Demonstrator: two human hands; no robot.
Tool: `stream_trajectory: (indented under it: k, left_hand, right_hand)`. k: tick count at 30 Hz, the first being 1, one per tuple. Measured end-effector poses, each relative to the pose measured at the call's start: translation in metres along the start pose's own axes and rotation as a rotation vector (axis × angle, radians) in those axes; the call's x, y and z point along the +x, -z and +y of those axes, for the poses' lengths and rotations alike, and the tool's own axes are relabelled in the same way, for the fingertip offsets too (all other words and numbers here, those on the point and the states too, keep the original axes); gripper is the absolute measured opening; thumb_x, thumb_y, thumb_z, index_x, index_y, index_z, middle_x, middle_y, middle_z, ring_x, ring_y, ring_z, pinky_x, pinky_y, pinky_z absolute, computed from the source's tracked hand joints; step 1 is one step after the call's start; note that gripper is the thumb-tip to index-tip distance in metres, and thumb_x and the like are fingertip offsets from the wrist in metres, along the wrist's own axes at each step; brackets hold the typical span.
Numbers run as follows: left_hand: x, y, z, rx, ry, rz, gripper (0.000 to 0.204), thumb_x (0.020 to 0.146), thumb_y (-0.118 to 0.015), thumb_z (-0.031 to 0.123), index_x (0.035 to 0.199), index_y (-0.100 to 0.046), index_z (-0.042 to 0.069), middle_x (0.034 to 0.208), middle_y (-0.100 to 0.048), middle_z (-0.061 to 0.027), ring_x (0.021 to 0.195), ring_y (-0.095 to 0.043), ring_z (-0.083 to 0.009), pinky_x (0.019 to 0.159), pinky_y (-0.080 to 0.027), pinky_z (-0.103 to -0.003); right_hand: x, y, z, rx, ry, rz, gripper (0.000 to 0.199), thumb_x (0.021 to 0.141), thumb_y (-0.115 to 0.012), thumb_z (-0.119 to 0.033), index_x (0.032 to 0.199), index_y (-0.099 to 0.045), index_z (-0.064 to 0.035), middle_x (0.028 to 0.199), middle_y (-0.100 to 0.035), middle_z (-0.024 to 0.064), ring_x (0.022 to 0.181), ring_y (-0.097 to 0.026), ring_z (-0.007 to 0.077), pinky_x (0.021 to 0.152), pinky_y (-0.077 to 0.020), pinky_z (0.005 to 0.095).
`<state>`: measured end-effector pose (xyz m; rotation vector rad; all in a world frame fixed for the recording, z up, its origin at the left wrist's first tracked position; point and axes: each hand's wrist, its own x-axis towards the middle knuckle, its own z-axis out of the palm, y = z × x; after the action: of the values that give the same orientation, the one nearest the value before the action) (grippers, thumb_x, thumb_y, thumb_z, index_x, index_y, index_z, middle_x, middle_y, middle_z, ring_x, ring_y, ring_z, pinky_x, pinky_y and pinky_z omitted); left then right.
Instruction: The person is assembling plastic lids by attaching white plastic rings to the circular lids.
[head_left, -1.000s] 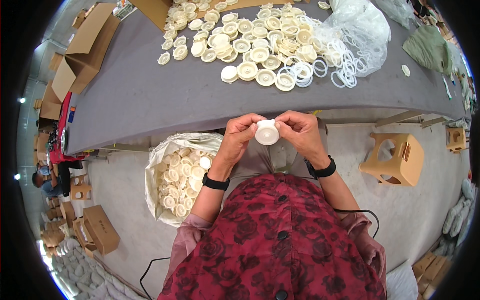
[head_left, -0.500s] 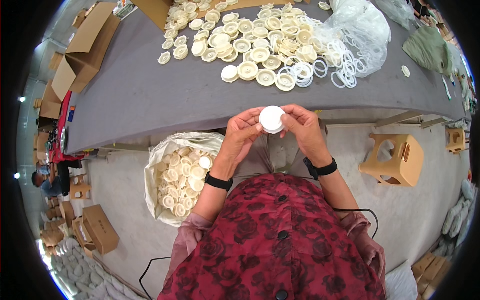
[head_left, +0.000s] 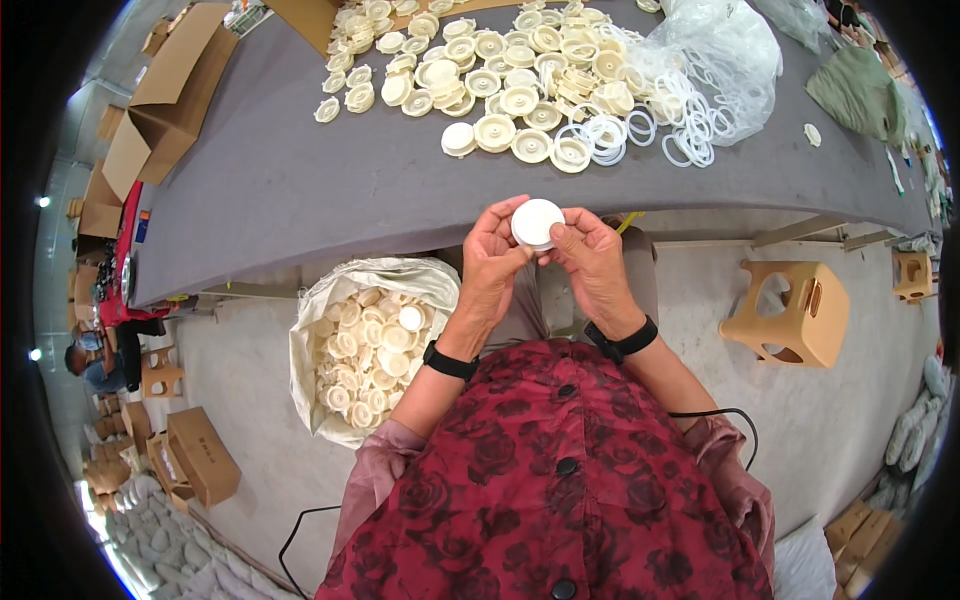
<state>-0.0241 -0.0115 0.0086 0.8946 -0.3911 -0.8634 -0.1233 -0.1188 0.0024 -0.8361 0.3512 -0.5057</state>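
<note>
Between my two hands, just off the table's front edge, is a round white plastic cap (head_left: 538,222), its smooth face turned up. My left hand (head_left: 492,258) grips its left side with the fingers curled behind it. My right hand (head_left: 596,258) pinches the right side, thumb on the rim. Whatever lies under the cap is hidden. Beyond my hands, cream plastic caps (head_left: 494,132) lie heaped on the grey table (head_left: 330,210). Clear sealing rings (head_left: 690,140) spill beside them out of a transparent plastic bag (head_left: 735,60).
A white woven sack (head_left: 305,390) full of similar caps stands on the floor left of my legs. To the right is a tan plastic stool (head_left: 815,325). An open cardboard box (head_left: 165,110) sits at the table's left end, a green cloth bag (head_left: 855,95) at the right.
Both hands, still holding the cap, have shifted slightly away from my body and a little left. The cap's face is tilted somewhat differently.
</note>
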Motion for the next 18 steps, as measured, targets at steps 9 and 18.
stream_trajectory:
  k: [9,18]
  left_hand:
    - [-0.001,-0.013,-0.019,0.149,-0.065,0.177,0.062,0.074,-0.070,-0.005,0.130,-0.042,0.000,0.115,-0.058,-0.0099,0.102,-0.061,-0.0170,0.086,-0.052,-0.029]
    - [-0.003,0.008,0.010,0.099,-0.027,-0.043,0.045,0.077,-0.069,0.000,0.119,-0.052,-0.002,0.107,-0.066,-0.0114,0.092,-0.064,-0.0151,0.086,-0.050,-0.028]
  right_hand:
    - [-0.002,-0.002,0.015,0.015,0.039,0.040,0.023,0.092,-0.068,-0.013,0.109,-0.061,0.0003,0.093,-0.069,0.0050,0.081,-0.063,0.0080,0.072,-0.0520,0.0242]
    - [-0.002,0.013,-0.003,0.069,-0.032,-0.090,0.026,0.093,-0.067,-0.016,0.111,-0.060,0.0003,0.095,-0.068,0.0050,0.081,-0.063,0.0091,0.067,-0.0502,0.0236]
